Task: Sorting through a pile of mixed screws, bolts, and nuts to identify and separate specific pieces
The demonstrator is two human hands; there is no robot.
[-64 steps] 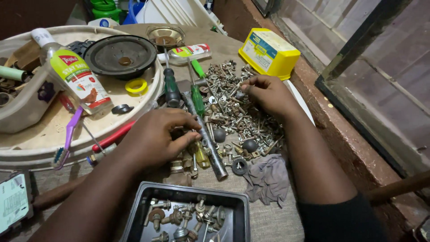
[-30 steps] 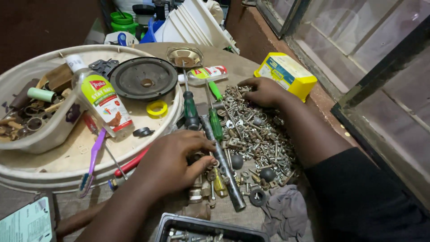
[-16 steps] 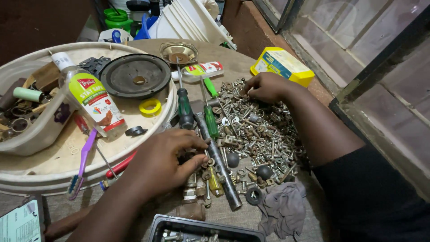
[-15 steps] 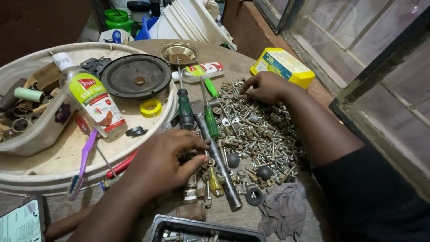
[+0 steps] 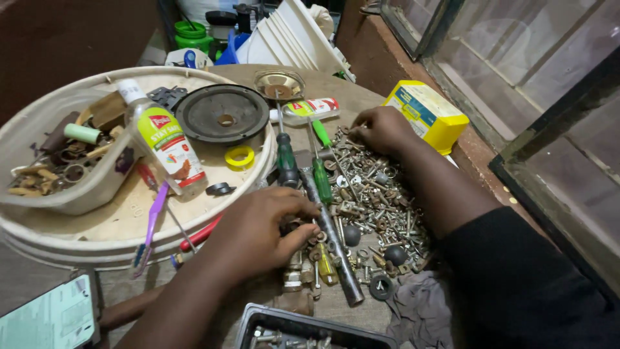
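Observation:
A heap of screws, nuts and bolts (image 5: 378, 200) covers the table in front of me. My left hand (image 5: 258, 232) rests at the heap's near left edge, its fingers curled over small brass and steel parts beside a long metal rod (image 5: 337, 255). My right hand (image 5: 382, 129) is at the far end of the heap, next to a yellow box (image 5: 429, 113), with its fingertips down among the screws. Whether either hand pinches a part is hidden by the fingers. Two green-handled screwdrivers (image 5: 287, 161) lie between the hands.
A round white tray (image 5: 77, 242) at left holds a speaker cone (image 5: 223, 113), a labelled bottle (image 5: 168, 145), a yellow ring (image 5: 239, 156) and a purple toothbrush (image 5: 152, 223). A dark metal parts tray (image 5: 258, 323), a grey cloth (image 5: 420, 310) and a phone (image 5: 51, 320) lie near me. A window frame (image 5: 516, 161) runs along the right.
My right hand has slid up the heap toward the yellow box. The view has tilted up, so the metal parts tray is mostly out of sight. My left hand stays on the small parts.

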